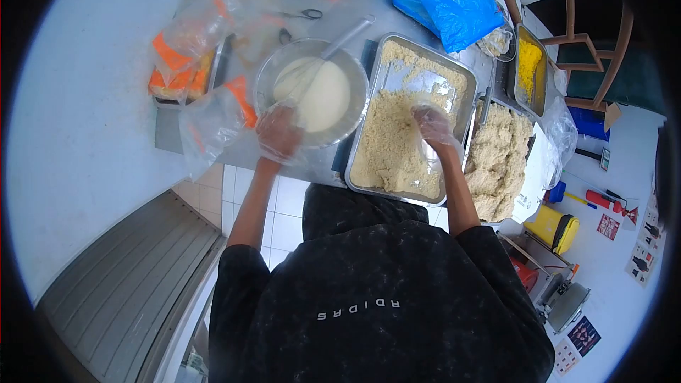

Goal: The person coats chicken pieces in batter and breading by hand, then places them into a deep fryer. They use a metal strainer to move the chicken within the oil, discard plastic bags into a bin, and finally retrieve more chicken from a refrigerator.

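My left hand (279, 132), in a clear plastic glove, reaches over the near left rim of a metal bowl (362, 85) of pale batter (328, 103). Its fingers look bunched together; what they hold, if anything, is hidden. A wire whisk (353, 30) leans in that bowl, its handle over the far right rim. My right hand (433, 125), gloved too, is low over the right side of a metal tray (462, 66) of pale crumbs (389, 131). Its fingers curl inward, and I cannot make out what is in them.
Right of the tray lies a second tray of lumpy, crumb-coloured pieces (499, 159). Yellow shreds (528, 67) fill a farther tray. A blue plastic bag (450, 0) is at the back. Scissors (311, 13) and orange-marked plastic bags (220, 117) lie to the left.
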{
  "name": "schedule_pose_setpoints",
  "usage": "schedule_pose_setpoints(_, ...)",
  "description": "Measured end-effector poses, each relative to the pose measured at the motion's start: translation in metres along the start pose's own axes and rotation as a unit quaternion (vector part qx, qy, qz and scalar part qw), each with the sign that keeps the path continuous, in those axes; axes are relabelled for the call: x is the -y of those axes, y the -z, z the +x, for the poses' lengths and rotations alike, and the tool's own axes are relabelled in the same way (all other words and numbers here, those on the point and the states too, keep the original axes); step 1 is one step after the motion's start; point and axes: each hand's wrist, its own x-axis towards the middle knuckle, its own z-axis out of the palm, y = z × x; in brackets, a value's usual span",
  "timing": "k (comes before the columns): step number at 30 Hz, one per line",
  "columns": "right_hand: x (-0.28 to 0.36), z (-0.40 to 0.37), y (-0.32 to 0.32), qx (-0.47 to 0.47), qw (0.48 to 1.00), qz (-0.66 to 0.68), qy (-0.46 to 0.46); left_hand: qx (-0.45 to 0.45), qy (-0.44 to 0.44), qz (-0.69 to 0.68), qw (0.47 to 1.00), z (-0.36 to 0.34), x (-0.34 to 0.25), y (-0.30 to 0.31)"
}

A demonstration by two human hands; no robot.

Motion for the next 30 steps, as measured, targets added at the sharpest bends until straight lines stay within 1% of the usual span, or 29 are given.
schedule_pose_setpoints(2,0.039,0.019,0.021,0.033,0.996,-0.058,-0.058,0.017,0.022,0.006,1.000,0.008,-0.008,0.007)
schedule_pose_setpoints(3,0.036,0.029,0.016,0.043,0.998,-0.048,-0.025,0.026,0.032,0.008,0.999,0.011,-0.011,0.009)
schedule_pose_setpoints(5,0.028,0.046,0.001,0.063,0.997,-0.029,0.039,0.022,0.015,0.006,1.000,0.007,-0.005,0.003)
schedule_pose_setpoints(6,0.060,0.047,0.000,0.048,0.951,-0.247,0.179,0.021,0.007,0.006,1.000,0.005,-0.003,0.002)
schedule_pose_setpoints(9,0.056,0.043,-0.033,0.105,0.937,-0.244,0.228,0.023,0.022,0.012,0.999,0.008,-0.006,0.006)
schedule_pose_setpoints(10,0.055,0.042,-0.040,0.194,0.918,-0.288,0.191,0.031,0.026,0.016,0.999,0.006,-0.006,0.006)
schedule_pose_setpoints(11,0.050,0.040,-0.037,0.208,0.914,-0.299,0.180,0.035,0.029,0.020,0.999,0.007,-0.006,0.005)
schedule_pose_setpoints(13,0.075,0.025,-0.015,0.242,0.901,-0.323,0.159,0.045,0.041,0.016,0.998,0.011,-0.008,0.007)
schedule_pose_setpoints(15,0.067,0.020,-0.007,0.222,0.955,-0.186,0.064,0.057,0.055,0.001,0.997,0.017,-0.012,0.014)
schedule_pose_setpoints(16,0.063,0.020,-0.006,0.208,0.971,-0.114,0.010,0.059,0.061,0.009,0.996,0.016,-0.012,0.015)
schedule_pose_setpoints(18,0.060,0.023,-0.031,0.046,0.973,-0.222,0.047,0.064,0.060,0.021,0.996,0.018,-0.013,0.012)
schedule_pose_setpoints(19,0.048,0.024,-0.047,-0.037,0.959,-0.273,0.063,0.067,0.055,0.026,0.996,0.018,-0.012,0.010)
schedule_pose_setpoints(20,0.000,0.031,-0.085,-0.067,0.910,-0.393,0.111,0.072,0.050,0.031,0.996,0.017,-0.010,0.009)
schedule_pose_setpoints(21,0.007,0.027,-0.085,-0.096,0.914,-0.380,0.101,0.077,0.046,0.037,0.995,0.017,-0.009,0.008)
schedule_pose_setpoints(23,0.047,0.027,-0.077,-0.152,0.920,-0.353,0.082,0.082,0.050,0.040,0.995,0.023,-0.006,0.006)
schedule_pose_setpoints(24,0.054,0.028,-0.073,-0.109,0.931,-0.345,0.051,0.089,0.057,0.040,0.994,0.019,-0.010,0.008)
schedule_pose_setpoints(27,0.062,0.034,-0.073,-0.074,0.931,-0.357,0.003,0.045,0.035,0.035,0.998,0.022,-0.007,0.004)
schedule_pose_setpoints(28,0.063,0.032,-0.069,-0.049,0.932,-0.358,-0.006,0.055,0.039,0.041,0.997,0.022,-0.006,0.007)
schedule_pose_setpoints(30,0.048,0.026,-0.061,-0.101,0.976,-0.190,0.028,0.069,0.054,0.047,0.995,0.018,-0.010,0.008)
